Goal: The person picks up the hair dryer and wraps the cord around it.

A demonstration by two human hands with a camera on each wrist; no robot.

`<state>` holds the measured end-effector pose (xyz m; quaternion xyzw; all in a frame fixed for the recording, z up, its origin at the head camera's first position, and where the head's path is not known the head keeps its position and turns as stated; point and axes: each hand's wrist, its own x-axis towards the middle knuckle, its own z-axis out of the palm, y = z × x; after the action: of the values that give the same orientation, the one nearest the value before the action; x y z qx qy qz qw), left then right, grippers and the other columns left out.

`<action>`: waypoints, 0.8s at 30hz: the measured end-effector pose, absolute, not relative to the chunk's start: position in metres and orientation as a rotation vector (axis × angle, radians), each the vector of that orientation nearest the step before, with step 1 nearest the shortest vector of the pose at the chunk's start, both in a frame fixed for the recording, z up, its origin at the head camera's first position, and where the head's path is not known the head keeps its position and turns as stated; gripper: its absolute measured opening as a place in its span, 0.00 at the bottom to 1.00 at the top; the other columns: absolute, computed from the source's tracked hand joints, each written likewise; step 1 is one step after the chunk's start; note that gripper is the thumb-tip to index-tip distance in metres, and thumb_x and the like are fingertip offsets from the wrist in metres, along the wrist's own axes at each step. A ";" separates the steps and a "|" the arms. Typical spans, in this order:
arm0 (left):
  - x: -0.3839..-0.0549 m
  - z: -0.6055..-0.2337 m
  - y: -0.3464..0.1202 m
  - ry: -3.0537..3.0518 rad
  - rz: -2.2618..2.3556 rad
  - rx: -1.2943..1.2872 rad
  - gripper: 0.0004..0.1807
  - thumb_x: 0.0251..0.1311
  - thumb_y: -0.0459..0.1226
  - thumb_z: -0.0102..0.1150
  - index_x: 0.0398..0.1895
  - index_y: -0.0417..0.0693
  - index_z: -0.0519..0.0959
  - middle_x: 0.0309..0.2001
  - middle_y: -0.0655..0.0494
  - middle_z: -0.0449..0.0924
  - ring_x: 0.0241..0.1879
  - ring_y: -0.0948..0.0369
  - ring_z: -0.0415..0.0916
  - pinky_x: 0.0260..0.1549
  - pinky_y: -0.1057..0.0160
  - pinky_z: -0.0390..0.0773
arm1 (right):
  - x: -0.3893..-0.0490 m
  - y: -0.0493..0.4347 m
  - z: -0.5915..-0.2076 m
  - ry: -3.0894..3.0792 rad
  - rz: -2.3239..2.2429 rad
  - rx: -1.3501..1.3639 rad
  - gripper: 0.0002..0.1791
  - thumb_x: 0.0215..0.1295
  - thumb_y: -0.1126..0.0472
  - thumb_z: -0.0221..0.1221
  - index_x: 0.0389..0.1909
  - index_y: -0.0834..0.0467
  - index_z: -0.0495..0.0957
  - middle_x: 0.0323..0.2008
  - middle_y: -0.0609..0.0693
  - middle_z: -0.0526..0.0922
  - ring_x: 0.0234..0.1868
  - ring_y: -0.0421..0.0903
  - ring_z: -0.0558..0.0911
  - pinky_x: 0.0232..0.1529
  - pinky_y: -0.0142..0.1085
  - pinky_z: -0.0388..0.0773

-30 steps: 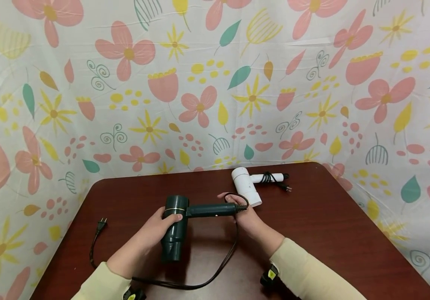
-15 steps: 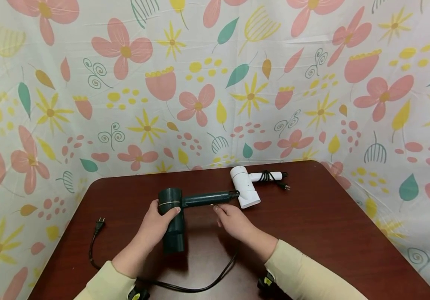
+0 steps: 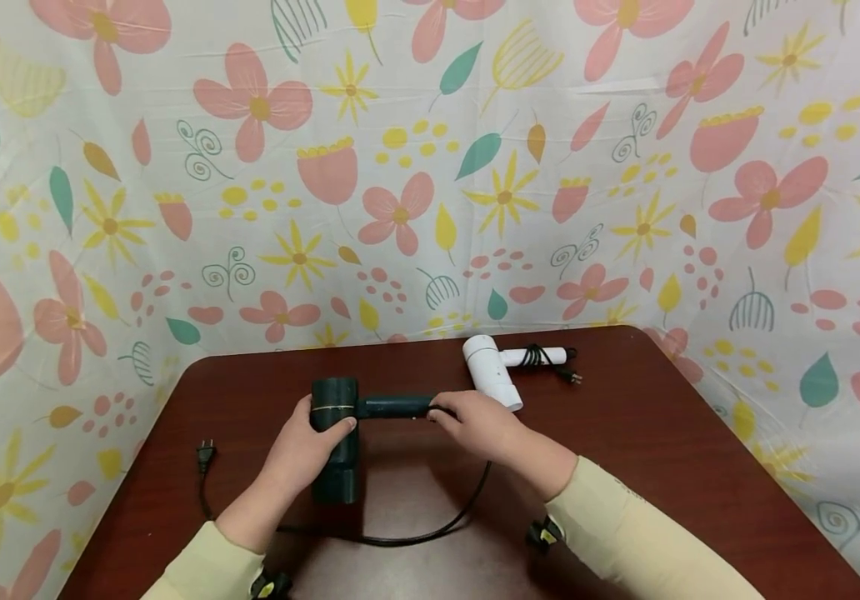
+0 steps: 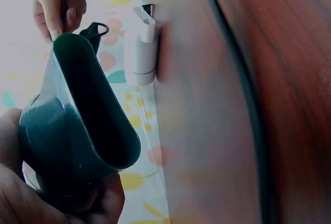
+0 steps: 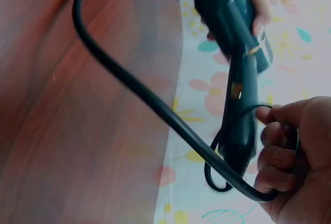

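Observation:
My left hand point(image 3: 298, 446) grips the barrel of a dark green hair dryer point(image 3: 335, 454), thumb laid over its front. The dryer is held above the table with its handle point(image 3: 396, 407) pointing right. At the handle's end my right hand point(image 3: 486, 423) holds the black cord point(image 5: 139, 89), fingers curled around it in the right wrist view. A thin stretch of cord curves from the handle's end across the handle to my fingertips. In the left wrist view, the flat nozzle opening point(image 4: 101, 105) faces the camera. From my right hand the rest of the cord sags toward the table and passes under my left forearm.
A white hair dryer point(image 3: 492, 375), its cord wrapped around its handle, lies at the back of the brown table point(image 3: 662, 450), just beyond my right hand. The dark dryer's plug point(image 3: 206, 454) lies at the left. A flowered curtain point(image 3: 400, 167) hangs behind the table.
My right hand has shifted from behind the handle's end to in front of it, with the cord. The dark dryer has moved slightly left, and the plug has shifted a little.

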<state>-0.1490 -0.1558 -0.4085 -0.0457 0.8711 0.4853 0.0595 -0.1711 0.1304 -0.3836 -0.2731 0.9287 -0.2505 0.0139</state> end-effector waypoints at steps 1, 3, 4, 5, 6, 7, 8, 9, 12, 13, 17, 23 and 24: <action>-0.148 -0.409 -0.157 2.634 1.466 -0.129 0.56 0.56 0.66 0.61 0.78 0.46 0.48 0.63 0.41 0.70 0.53 0.47 0.76 0.44 0.45 0.79 | -0.173 0.132 -0.382 2.895 -0.791 -0.844 0.06 0.74 0.54 0.56 0.44 0.47 0.82 0.34 0.40 0.83 0.32 0.36 0.78 0.37 0.38 0.76; -0.146 -0.410 -0.158 2.626 1.467 -0.113 0.55 0.57 0.65 0.62 0.77 0.47 0.49 0.63 0.41 0.71 0.52 0.48 0.77 0.42 0.46 0.80 | -0.178 0.134 -0.381 2.893 -0.833 -0.816 0.04 0.72 0.53 0.59 0.42 0.45 0.81 0.33 0.36 0.80 0.30 0.35 0.76 0.36 0.36 0.74; -0.146 -0.411 -0.159 2.619 1.471 -0.107 0.55 0.57 0.64 0.62 0.77 0.47 0.49 0.63 0.41 0.71 0.52 0.48 0.77 0.41 0.46 0.80 | -0.180 0.135 -0.380 2.891 -0.856 -0.804 0.03 0.71 0.52 0.60 0.41 0.44 0.81 0.33 0.35 0.80 0.30 0.35 0.76 0.36 0.36 0.75; -0.145 -0.412 -0.159 2.611 1.477 -0.101 0.55 0.57 0.64 0.62 0.77 0.47 0.49 0.63 0.41 0.70 0.51 0.48 0.77 0.41 0.46 0.80 | -0.182 0.136 -0.381 2.887 -0.878 -0.792 0.03 0.70 0.51 0.61 0.41 0.43 0.80 0.32 0.34 0.80 0.30 0.35 0.76 0.35 0.36 0.75; -0.144 -0.413 -0.160 2.606 1.481 -0.097 0.54 0.57 0.64 0.62 0.77 0.47 0.50 0.63 0.41 0.71 0.50 0.49 0.78 0.40 0.47 0.81 | -0.183 0.136 -0.382 2.884 -0.894 -0.785 0.04 0.69 0.50 0.62 0.41 0.43 0.80 0.33 0.34 0.80 0.31 0.35 0.76 0.35 0.36 0.75; -0.144 -0.414 -0.161 2.601 1.484 -0.097 0.54 0.57 0.64 0.62 0.77 0.47 0.50 0.62 0.41 0.71 0.50 0.49 0.78 0.40 0.47 0.81 | -0.185 0.137 -0.383 2.884 -0.907 -0.789 0.04 0.68 0.50 0.62 0.40 0.42 0.81 0.34 0.34 0.80 0.32 0.35 0.76 0.36 0.36 0.75; -0.144 -0.415 -0.162 2.597 1.488 -0.097 0.54 0.57 0.63 0.62 0.77 0.46 0.51 0.62 0.41 0.71 0.50 0.49 0.78 0.40 0.47 0.81 | -0.187 0.138 -0.384 2.879 -0.925 -0.793 0.04 0.67 0.50 0.63 0.40 0.42 0.81 0.34 0.34 0.80 0.33 0.35 0.77 0.37 0.36 0.75; -0.144 -0.416 -0.163 2.593 1.491 -0.099 0.54 0.57 0.64 0.63 0.77 0.46 0.51 0.62 0.41 0.71 0.49 0.49 0.78 0.40 0.47 0.81 | -0.188 0.138 -0.384 2.869 -0.941 -0.803 0.03 0.67 0.49 0.63 0.40 0.41 0.81 0.35 0.34 0.80 0.34 0.35 0.77 0.38 0.36 0.76; -0.144 -0.418 -0.164 2.579 1.507 -0.097 0.53 0.57 0.62 0.63 0.76 0.45 0.52 0.62 0.40 0.71 0.50 0.49 0.78 0.41 0.47 0.80 | -0.190 0.140 -0.386 2.841 -0.979 -0.818 0.04 0.67 0.49 0.63 0.40 0.40 0.83 0.37 0.34 0.81 0.37 0.35 0.77 0.40 0.37 0.76; -0.144 -0.418 -0.164 2.574 1.513 -0.094 0.52 0.58 0.62 0.63 0.76 0.45 0.52 0.62 0.40 0.71 0.50 0.49 0.78 0.41 0.47 0.80 | -0.191 0.141 -0.386 2.826 -0.998 -0.809 0.04 0.67 0.49 0.63 0.40 0.40 0.83 0.38 0.34 0.81 0.38 0.35 0.78 0.41 0.37 0.76; -0.143 -0.419 -0.165 2.545 1.547 -0.082 0.49 0.60 0.59 0.63 0.75 0.44 0.53 0.62 0.40 0.71 0.49 0.49 0.78 0.43 0.46 0.80 | -0.195 0.145 -0.385 2.743 -1.077 -0.777 0.06 0.67 0.48 0.63 0.42 0.39 0.85 0.40 0.35 0.83 0.42 0.36 0.80 0.44 0.38 0.77; -0.142 -0.422 -0.166 2.435 1.631 -0.068 0.45 0.64 0.57 0.60 0.75 0.46 0.53 0.61 0.40 0.72 0.50 0.50 0.78 0.45 0.47 0.79 | -0.205 0.154 -0.385 2.431 -1.316 -0.745 0.13 0.69 0.48 0.60 0.49 0.46 0.86 0.46 0.42 0.86 0.49 0.39 0.82 0.48 0.39 0.79; -0.142 -0.422 -0.165 2.404 1.660 -0.063 0.44 0.65 0.56 0.59 0.75 0.46 0.53 0.61 0.40 0.72 0.50 0.50 0.78 0.45 0.47 0.78 | -0.205 0.156 -0.386 2.376 -1.356 -0.726 0.15 0.70 0.48 0.59 0.51 0.47 0.85 0.46 0.42 0.86 0.49 0.39 0.82 0.47 0.38 0.80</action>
<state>-0.1418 -0.1652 -0.4221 -0.0214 0.8177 0.5647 0.1095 -0.2054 0.1558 -0.3856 -0.2534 0.8293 -0.4733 0.1548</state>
